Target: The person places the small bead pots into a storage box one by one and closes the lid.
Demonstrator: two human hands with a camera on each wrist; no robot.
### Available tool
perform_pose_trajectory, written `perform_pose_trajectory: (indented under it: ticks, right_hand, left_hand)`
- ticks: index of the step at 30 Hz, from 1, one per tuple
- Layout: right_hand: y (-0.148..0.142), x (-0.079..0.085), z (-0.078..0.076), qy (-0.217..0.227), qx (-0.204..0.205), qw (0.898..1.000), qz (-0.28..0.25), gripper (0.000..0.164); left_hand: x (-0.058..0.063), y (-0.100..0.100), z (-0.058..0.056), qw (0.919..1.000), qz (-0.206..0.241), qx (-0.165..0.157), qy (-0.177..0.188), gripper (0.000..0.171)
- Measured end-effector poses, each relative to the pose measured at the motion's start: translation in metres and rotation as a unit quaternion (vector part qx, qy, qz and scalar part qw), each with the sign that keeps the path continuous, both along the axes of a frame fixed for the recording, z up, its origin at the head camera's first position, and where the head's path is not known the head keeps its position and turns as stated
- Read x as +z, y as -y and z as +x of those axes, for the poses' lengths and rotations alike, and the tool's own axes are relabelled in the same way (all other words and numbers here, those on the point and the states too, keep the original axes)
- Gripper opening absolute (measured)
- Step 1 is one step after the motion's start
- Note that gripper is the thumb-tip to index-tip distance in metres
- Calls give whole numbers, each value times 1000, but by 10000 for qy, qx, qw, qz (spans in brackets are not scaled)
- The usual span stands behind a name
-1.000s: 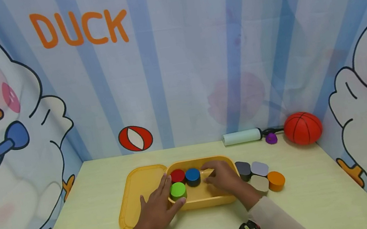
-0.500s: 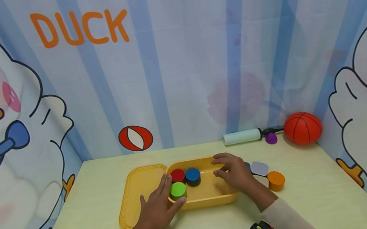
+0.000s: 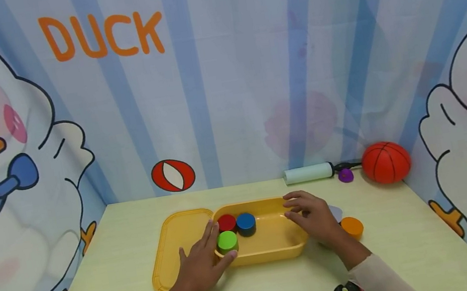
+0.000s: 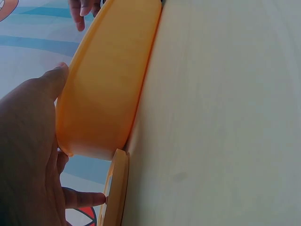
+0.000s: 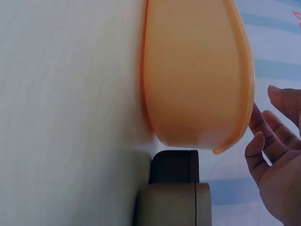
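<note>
While bracing a spread left hand (image 3: pixel 201 266) against the yellow box (image 3: pixel 268 257) holding red cylinder (image 3: pixel 227 222), blue cylinder (image 3: pixel 246 223) and green cylinder (image 3: pixel 227 241) at left, now ease the empty right hand (image 3: pixel 317 218), with fingers apart, clear of it.

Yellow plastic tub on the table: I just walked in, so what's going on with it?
A person's left hand touches the yellow plastic tub at its left end. Their right hand is by its right end, holding nothing. Inside, toward the left, sit a red round block, a blue round block and a green round block. A yellow plastic lid lies to the left, an orange round block to the right.
</note>
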State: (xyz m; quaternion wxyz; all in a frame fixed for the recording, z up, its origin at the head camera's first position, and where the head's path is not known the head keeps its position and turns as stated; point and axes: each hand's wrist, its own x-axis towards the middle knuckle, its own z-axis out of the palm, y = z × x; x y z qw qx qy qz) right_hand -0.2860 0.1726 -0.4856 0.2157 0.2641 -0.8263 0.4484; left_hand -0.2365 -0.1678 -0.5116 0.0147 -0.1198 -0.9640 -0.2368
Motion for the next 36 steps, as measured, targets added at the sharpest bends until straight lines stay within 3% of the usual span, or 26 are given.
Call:
perform_pose_trajectory:
  ticks: [11,23,31,36]
  right_hand:
    - [-26,-5,8,-330,-427,9980,-328,14]
    - [-63,-13,17,-15,-991,9940,-464,17]
    - [-88,-15,27,819,-1225,9884,-375,22]
    - [-101,-19,32,738,-1283,9886,-263,23]
  left_hand:
    - [-3,3,-2,9999,-32,-29,-92,94]
    - [-1,2,0,10000,-23,-19,-76,93]
    - [-1,2,1,10000,59,-40,-54,93]
    - [-1,3,0,10000,45,-39,-71,93]
